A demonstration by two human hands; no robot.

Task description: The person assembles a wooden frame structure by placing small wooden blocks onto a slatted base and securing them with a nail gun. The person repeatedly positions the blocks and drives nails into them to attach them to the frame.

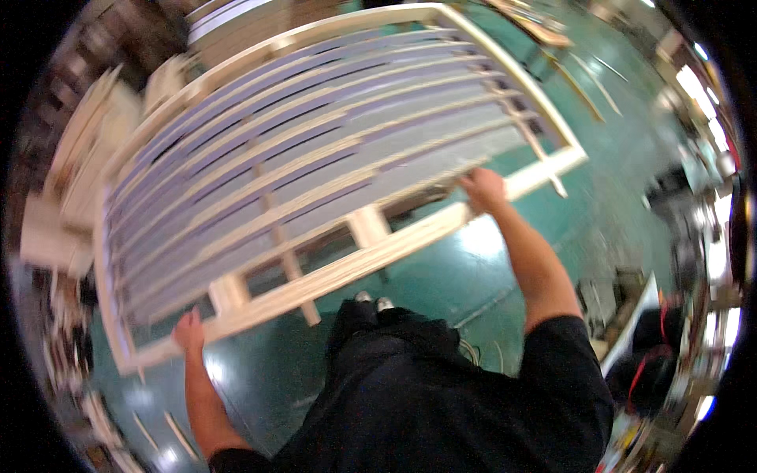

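Observation:
A large pale wooden frame spans most of the view, tilted so that its right end lies farther from me. My left hand is closed around the near rail close to its left corner. Toward the right end of that same rail, my right hand grips with the fingers curled over the inner edge. Within or beneath the frame lie long grey-purple strips edged in light wood. Short wooden blocks join the near rail to the inner part. Motion blurs the picture, and the frame's underside is hidden.
Stacked wooden boards stand along the left. Loose sticks lie on the green floor at the lower left, others at the far right. A wooden bench is at the back. Dark bags with a red strap sit to the right.

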